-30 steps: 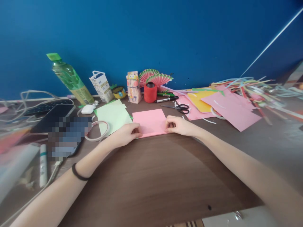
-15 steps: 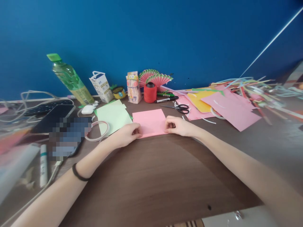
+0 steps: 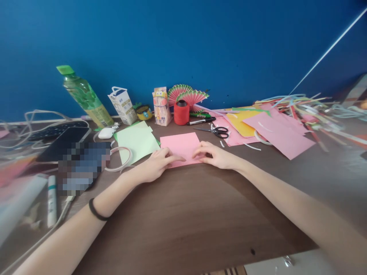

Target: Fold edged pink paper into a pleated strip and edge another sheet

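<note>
A pink square of paper (image 3: 180,146) lies flat on the brown desk (image 3: 186,217). My left hand (image 3: 156,166) rests at its near left corner, fingers stretched out and pressing along the near edge. My right hand (image 3: 213,154) rests at the near right corner, fingers also extended onto the sheet toward the middle. The fingertips of both hands point at each other and stay a little apart. Neither hand holds anything.
Light green paper (image 3: 137,139) and a tape ring (image 3: 119,158) lie left of the sheet. Behind stand a green bottle (image 3: 83,95), cartons, a red thread spool (image 3: 181,112), paper fans, scissors (image 3: 218,131). Pink and yellow sheets and strips lie right; phone, cables, glue stick left.
Both hands went from curled pinches at the near corners to fingers stretched out flat, sliding inward along the near edge of the pink paper.
</note>
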Demonstrator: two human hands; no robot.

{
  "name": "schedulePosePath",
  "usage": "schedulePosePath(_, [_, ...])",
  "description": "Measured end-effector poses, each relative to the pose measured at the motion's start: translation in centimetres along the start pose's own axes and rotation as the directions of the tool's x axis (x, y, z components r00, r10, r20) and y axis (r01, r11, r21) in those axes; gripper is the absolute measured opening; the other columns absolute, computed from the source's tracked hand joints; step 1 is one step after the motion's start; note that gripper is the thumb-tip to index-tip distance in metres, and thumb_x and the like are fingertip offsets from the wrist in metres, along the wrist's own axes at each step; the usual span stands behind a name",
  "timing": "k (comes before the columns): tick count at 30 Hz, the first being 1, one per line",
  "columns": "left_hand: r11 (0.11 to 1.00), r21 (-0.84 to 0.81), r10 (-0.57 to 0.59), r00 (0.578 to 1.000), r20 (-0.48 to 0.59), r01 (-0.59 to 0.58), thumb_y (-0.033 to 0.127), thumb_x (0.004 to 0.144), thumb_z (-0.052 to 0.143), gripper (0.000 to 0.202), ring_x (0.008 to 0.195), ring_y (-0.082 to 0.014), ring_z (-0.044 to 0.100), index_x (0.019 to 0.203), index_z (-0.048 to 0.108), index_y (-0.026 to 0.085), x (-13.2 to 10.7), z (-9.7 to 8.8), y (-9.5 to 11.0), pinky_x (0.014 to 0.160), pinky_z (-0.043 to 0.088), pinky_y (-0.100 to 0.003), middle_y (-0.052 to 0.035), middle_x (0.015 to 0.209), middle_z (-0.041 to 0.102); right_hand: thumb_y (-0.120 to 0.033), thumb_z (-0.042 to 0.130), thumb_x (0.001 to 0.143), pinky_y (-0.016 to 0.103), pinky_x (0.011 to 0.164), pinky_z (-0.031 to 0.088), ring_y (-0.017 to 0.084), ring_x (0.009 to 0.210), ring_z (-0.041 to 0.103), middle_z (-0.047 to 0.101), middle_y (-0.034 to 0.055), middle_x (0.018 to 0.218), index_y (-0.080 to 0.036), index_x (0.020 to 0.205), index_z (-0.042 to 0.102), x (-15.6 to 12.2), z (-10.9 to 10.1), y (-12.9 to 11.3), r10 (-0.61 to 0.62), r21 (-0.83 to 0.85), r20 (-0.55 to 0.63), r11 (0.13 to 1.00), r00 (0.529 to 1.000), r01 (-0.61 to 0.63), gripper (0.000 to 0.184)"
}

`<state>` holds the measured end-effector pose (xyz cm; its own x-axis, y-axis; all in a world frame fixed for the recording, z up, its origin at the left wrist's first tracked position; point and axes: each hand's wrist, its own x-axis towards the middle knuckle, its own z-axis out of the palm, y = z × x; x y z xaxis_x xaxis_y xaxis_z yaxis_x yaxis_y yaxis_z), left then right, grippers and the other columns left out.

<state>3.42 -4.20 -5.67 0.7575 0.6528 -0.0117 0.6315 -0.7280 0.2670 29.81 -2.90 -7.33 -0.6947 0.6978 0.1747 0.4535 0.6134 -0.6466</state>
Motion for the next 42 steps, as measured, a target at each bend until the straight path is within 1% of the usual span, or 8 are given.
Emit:
schedulePosePath(6, [1.0, -0.025, 0.01, 0.998, 0.065, -0.008, 0.018, 0.091, 0.026, 0.048, 0.088, -0.0172, 0.036, 0.123, 0.041, 0.051, 0.1, 0.15, -0.4, 0.082, 0.029, -0.033, -0.0016, 0.091, 0.038, -0.008, 0.041, 0.085, 0.039, 0.094, 0.031, 0.017, 0.094, 0.042, 0.052, 0.0041, 0.101, -0.032, 0.107, 0.064, 0.02, 0.05, 0.09, -0.051, -0.089, 0.095, 0.994, 0.994, 0.059, 0.04])
schedulePosePath(12, [0.999, -0.019, -0.045, 0.988, 0.147, 0.048, 0.022, 0.092, 0.024, 0.046, 0.087, -0.0174, 0.033, 0.123, 0.04, 0.051, 0.36, -0.16, -0.48, 0.081, 0.026, -0.033, -0.0015, 0.089, 0.037, -0.007, 0.039, 0.086, 0.041, 0.093, 0.031, 0.018, 0.093, 0.039, 0.051, 0.0031, 0.105, -0.039, 0.109, 0.06, 0.07, 0.09, 0.31, -0.039, -0.129, 0.135, 0.99, 0.99, 0.057, 0.045])
schedulePosePath(18, [0.998, -0.024, -0.06, 0.985, 0.159, 0.065, 0.024, 0.092, 0.023, 0.045, 0.088, -0.0178, 0.033, 0.122, 0.043, 0.05, 0.4, -0.27, -0.25, 0.083, 0.026, -0.033, -0.0021, 0.091, 0.038, -0.006, 0.039, 0.084, 0.043, 0.093, 0.031, 0.018, 0.094, 0.04, 0.051, 0.0031, 0.107, -0.04, 0.108, 0.061, 0.07, 0.14, 0.39, -0.027, -0.157, 0.137, 0.986, 0.99, 0.049, 0.047])
schedulePosePath(22, [0.995, -0.06, -0.069, 0.993, 0.096, 0.075, 0.026, 0.092, 0.026, 0.042, 0.093, -0.0184, 0.034, 0.118, 0.047, 0.05, 0.21, 0.07, -0.28, 0.086, 0.027, -0.036, -0.0019, 0.097, 0.04, -0.006, 0.041, 0.083, 0.043, 0.092, 0.032, 0.018, 0.093, 0.041, 0.053, 0.0038, 0.104, -0.038, 0.105, 0.063, 0.03, 0.01, -0.03, -0.014, -0.145, 0.111, 0.989, 0.994, 0.03, 0.045])
schedulePosePath(26, [0.989, -0.124, -0.075, 0.997, 0.031, 0.078, 0.028, 0.091, 0.031, 0.037, 0.099, -0.0192, 0.035, 0.114, 0.052, 0.048, -0.04, 0.34, -0.61, 0.092, 0.027, -0.04, -0.0021, 0.104, 0.039, -0.008, 0.049, 0.081, 0.037, 0.088, 0.038, 0.017, 0.093, 0.046, 0.054, 0.0047, 0.098, -0.031, 0.096, 0.069, -0.09, -0.02, -0.16, -0.011, -0.052, 0.048, 0.999, 0.999, 0.014, 0.034])
schedulePosePath(34, [0.983, -0.176, -0.037, 0.999, 0.032, 0.042, 0.028, 0.088, 0.04, 0.031, 0.1, -0.0168, 0.041, 0.109, 0.059, 0.043, -0.03, -0.41, -0.89, 0.096, 0.031, -0.037, -0.002, 0.106, 0.044, -0.012, 0.056, 0.078, 0.034, 0.084, 0.041, 0.016, 0.091, 0.052, 0.058, 0.005, 0.093, -0.022, 0.082, 0.072, -0.23, 0.07, 0.23, -0.022, 0.021, -0.038, 1.0, 0.999, 0.023, 0.019])
schedulePosePath(37, [0.984, -0.173, -0.032, 0.999, -0.009, 0.03, 0.024, 0.087, 0.043, 0.032, 0.098, -0.0162, 0.044, 0.107, 0.061, 0.041, -0.1, -0.19, -0.94, 0.094, 0.034, -0.035, -0.0023, 0.104, 0.047, -0.012, 0.056, 0.078, 0.034, 0.086, 0.04, 0.016, 0.092, 0.052, 0.058, 0.0045, 0.093, -0.022, 0.081, 0.071, -0.28, 0.03, 0.29, -0.03, 0.023, -0.044, 0.999, 0.999, 0.032, 0.018])
schedulePosePath(42, [0.978, -0.209, -0.026, 0.988, -0.151, -0.006, 0.017, 0.083, 0.047, 0.027, 0.091, -0.0152, 0.049, 0.094, 0.069, 0.028, -0.37, 0.39, -0.66, 0.086, 0.04, -0.03, -0.0032, 0.089, 0.053, -0.013, 0.055, 0.079, 0.035, 0.087, 0.04, 0.016, 0.094, 0.052, 0.059, 0.0043, 0.094, -0.022, 0.081, 0.071, -0.52, 0.2, 0.4, -0.031, 0.028, -0.065, 0.999, 0.997, 0.033, 0.018])
